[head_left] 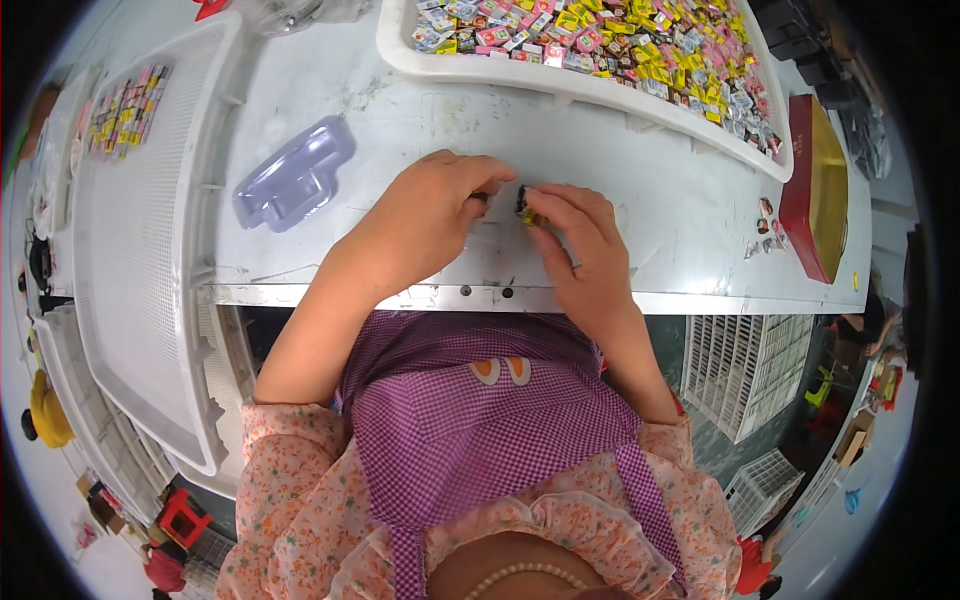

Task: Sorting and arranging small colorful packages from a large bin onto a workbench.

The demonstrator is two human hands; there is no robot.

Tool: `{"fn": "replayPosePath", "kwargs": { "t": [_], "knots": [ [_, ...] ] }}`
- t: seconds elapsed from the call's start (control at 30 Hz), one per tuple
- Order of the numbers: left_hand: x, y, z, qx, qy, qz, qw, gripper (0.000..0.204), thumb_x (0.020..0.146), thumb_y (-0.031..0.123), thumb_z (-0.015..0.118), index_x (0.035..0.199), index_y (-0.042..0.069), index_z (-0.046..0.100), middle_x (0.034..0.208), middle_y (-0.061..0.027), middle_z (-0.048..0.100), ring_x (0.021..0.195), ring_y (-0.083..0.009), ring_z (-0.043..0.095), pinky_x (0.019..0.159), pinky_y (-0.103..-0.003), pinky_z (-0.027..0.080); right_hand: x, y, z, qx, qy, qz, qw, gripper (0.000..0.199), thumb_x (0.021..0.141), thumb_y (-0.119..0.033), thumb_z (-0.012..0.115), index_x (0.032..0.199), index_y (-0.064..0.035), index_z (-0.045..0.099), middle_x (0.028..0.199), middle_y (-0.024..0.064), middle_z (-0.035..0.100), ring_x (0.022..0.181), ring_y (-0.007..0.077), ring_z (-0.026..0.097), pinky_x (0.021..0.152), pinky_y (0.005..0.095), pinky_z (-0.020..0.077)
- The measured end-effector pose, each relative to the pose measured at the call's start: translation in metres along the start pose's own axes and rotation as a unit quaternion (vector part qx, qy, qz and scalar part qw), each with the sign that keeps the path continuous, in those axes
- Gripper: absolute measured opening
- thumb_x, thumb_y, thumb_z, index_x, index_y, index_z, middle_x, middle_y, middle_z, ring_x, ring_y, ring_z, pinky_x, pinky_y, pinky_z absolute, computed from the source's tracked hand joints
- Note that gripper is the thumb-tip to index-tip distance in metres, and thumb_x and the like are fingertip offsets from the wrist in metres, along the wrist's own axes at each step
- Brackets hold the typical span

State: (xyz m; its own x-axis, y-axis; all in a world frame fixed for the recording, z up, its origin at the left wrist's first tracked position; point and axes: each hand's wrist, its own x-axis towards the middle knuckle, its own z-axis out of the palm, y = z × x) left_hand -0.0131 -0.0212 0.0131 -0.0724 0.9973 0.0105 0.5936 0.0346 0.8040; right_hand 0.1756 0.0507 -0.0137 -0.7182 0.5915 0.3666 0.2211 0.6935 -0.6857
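Note:
Above the front part of the table, my right hand (585, 235) pinches a small black-and-yellow block (527, 207) between thumb and fingers. My left hand (425, 215) is closed just to the left of it, its fingertips curled together. Something small and dark shows at those fingertips, too hidden to name. A narrow gap separates the two hands. Left of my left hand lies a moulded translucent purple plastic tray (290, 178), its hollow shape visible.
A white bin (560, 85) of small colourful printed blocks stands at the back. On the left, a long white mesh tray (140, 270) bears a bundle of coloured sticks (128, 112). A red-and-gold box (815, 190) and small loose pieces (768, 235) lie at the right.

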Motion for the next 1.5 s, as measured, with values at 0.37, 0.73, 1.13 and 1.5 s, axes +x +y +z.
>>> {"fn": "replayPosePath", "kwargs": {
  "t": [0.37, 0.73, 1.13, 1.5],
  "knots": [
    [-0.002, -0.007, 0.007, 0.036, 0.073, -0.007, 0.997, 0.039, 0.077, -0.004, 0.061, 0.115, 0.007, 0.059, 0.089, -0.0135, 0.065, 0.087, -0.0313, 0.059, 0.077, -0.04, 0.049, 0.016, -0.009, 0.023, -0.092, -0.028, -0.023, 0.995, 0.037, 0.078, 0.003, 0.063, 0.113, -0.0054, 0.062, 0.107, 0.0086, 0.064, 0.106, 0.0285, 0.054, 0.092, 0.0384, 0.0427],
    [-0.015, -0.016, 0.016, 0.07, 0.103, 0.074, 0.989, 0.031, 0.074, -0.004, 0.065, 0.102, 0.009, 0.066, 0.094, -0.0096, 0.066, 0.09, -0.0299, 0.059, 0.079, -0.038, 0.049, 0.009, -0.001, 0.028, -0.069, 0.043, -0.007, 0.997, 0.034, 0.07, 0.009, 0.06, 0.102, -0.0026, 0.065, 0.103, 0.0093, 0.065, 0.098, 0.0301, 0.056, 0.087, 0.0386, 0.0458],
    [-0.006, -0.022, 0.028, 0.096, 0.155, 0.161, 0.97, 0.017, 0.076, 0.001, 0.063, 0.092, 0.006, 0.066, 0.091, -0.0063, 0.063, 0.086, -0.0251, 0.057, 0.078, -0.036, 0.043, 0.008, 0.001, -0.011, -0.13, 0.016, 0.068, 0.989, 0.021, 0.077, -0.005, 0.07, 0.097, -0.0066, 0.067, 0.097, 0.0059, 0.062, 0.096, 0.0247, 0.055, 0.087, 0.0343, 0.0402],
    [0.007, -0.024, 0.041, 0.095, 0.15, 0.151, 0.973, 0.022, 0.069, -0.003, 0.068, 0.09, 0.005, 0.069, 0.091, -0.0057, 0.056, 0.084, -0.0259, 0.054, 0.072, -0.035, 0.047, 0.011, 0.008, -0.009, -0.17, 0.02, 0.027, 0.985, 0.016, 0.077, -0.005, 0.068, 0.092, -0.0082, 0.066, 0.091, 0.0038, 0.059, 0.089, 0.023, 0.053, 0.083, 0.0349, 0.0357]
  ]
}}
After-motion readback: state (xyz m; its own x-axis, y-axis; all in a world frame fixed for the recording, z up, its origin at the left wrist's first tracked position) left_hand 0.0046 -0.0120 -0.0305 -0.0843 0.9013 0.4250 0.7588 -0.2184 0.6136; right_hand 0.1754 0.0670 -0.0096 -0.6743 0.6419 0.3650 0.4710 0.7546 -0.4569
